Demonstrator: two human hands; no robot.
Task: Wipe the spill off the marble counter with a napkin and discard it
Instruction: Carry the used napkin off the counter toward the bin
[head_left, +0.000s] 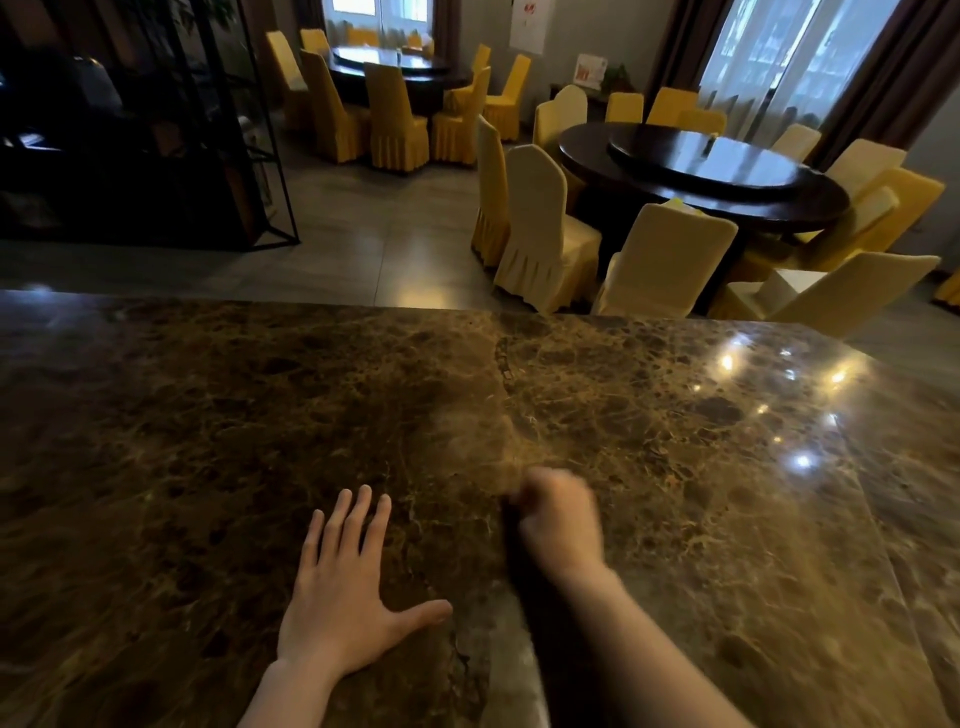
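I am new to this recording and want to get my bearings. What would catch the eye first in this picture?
First, the two bare hands low in the middle: the left hand lies flat and spread on the brown marble counter, and the right hand is closed in a blurred fist beside it. No napkin can be made out. Beyond the counter, yellow-covered chairs ring a dark round table at upper right.
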